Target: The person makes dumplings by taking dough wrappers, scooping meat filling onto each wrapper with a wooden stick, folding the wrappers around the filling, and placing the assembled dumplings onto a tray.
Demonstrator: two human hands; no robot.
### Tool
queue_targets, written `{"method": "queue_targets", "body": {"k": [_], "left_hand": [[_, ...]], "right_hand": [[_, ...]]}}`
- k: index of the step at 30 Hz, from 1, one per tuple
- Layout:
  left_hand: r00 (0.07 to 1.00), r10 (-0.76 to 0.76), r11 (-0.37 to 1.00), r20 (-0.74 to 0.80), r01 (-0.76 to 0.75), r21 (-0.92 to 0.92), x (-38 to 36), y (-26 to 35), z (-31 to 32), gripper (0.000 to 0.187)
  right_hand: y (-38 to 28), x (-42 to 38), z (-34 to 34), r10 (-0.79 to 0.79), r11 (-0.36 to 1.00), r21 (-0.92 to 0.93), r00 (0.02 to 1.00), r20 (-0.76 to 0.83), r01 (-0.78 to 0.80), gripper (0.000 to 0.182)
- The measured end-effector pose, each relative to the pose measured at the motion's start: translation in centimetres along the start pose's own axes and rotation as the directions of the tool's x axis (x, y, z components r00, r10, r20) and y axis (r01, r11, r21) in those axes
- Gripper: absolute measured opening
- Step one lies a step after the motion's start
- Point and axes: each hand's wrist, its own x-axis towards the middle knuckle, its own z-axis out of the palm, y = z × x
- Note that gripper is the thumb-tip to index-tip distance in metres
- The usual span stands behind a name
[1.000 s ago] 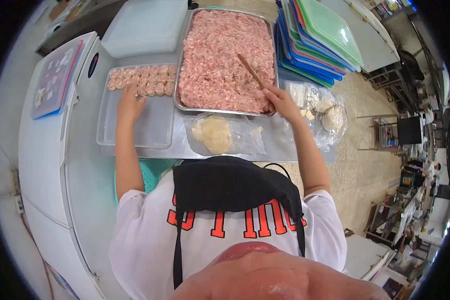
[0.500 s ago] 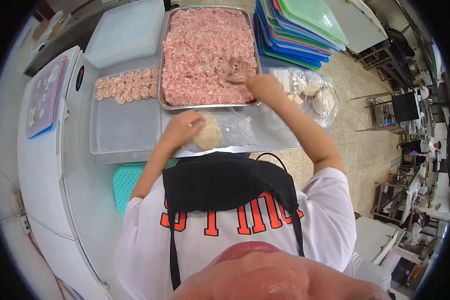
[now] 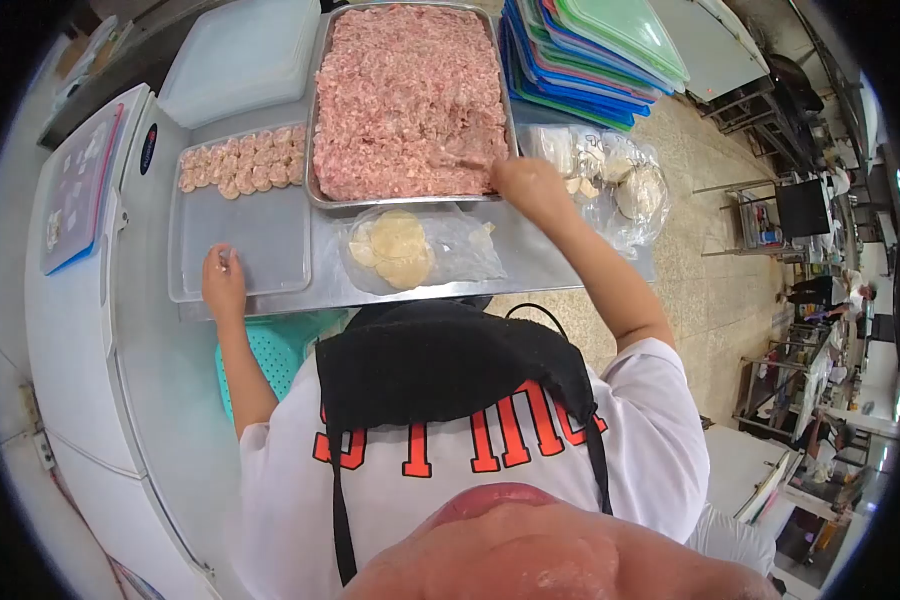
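My right hand [image 3: 532,190] is closed at the near right corner of a deep metal tray [image 3: 314,150] full of ground meat [image 3: 405,100]. It grips a flat, meat-smeared spatula [image 3: 460,161], whose blade lies in the meat. Over the near left corner of a shallow clear plastic tray [image 3: 240,240] is my left hand [image 3: 225,280], fingers curled in; whatever they hold is hidden. Filled dumplings [image 3: 245,160] sit in rows at that tray's far end. Round dough wrappers [image 3: 400,250] lie on a plastic bag [image 3: 460,245] between my hands.
Behind the dumplings stands a stack of clear tray lids [image 3: 240,65]. Coloured lids [image 3: 610,60] are piled at the far right. More bagged wrappers [image 3: 640,190] lie at the right table edge. A white freezer [image 3: 80,330] is on the left, a turquoise basket [image 3: 275,355] below the table.
My left hand has moved from the wrappers leftward to the near corner of the plastic tray, uncovering the wrappers. My right hand has pressed the spatula lower into the meat.
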Motion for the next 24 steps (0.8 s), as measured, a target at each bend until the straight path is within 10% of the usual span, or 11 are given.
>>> {"method": "queue_targets", "body": {"k": [6, 11, 15, 20, 22, 24], "left_hand": [[0.987, 0.095, 0.995, -0.132, -0.098, -0.016, 0.0, 1.5, 0.0, 0.024], [0.928, 0.373, 0.855, 0.001, -0.343, -0.389, -1.4, 12.2, 0.2, 0.018], [0.679, 0.695, 0.643, 0.236, -0.441, -0.626, -3.9, 18.5, 5.1, 0.021], [0.609, 0.772, 0.611, 0.181, -0.632, -0.476, -5.7, 19.3, 9.3, 0.022], [0.635, 0.747, 0.642, 0.196, -0.612, -0.463, -5.3, 19.3, 9.5, 0.021], [0.631, 0.712, 0.688, 0.309, -0.538, -0.487, -4.8, 19.2, 9.1, 0.018]], "right_hand": [[1.2, -0.4, -2.2, 0.077, 0.944, 0.316, 0.994, 0.079, -0.098, 0.034], [4.3, 2.2, -2.2, 0.12, 0.987, -0.12, 0.987, 0.107, -0.107, 0.043], [1.7, 1.6, 1.3, -0.015, 1.0, -0.008, 1.0, 0.016, 0.015, 0.026], [2.1, 2.1, -2.2, 0.069, 0.998, -0.003, 0.98, 0.188, -0.07, 0.017], [4.2, 2.7, -1.4, 0.011, 0.993, -0.118, 0.996, -0.083, -0.02, 0.016], [4.3, 3.1, 0.3, 0.012, 0.993, -0.115, 0.999, -0.03, -0.015, 0.016]]}}
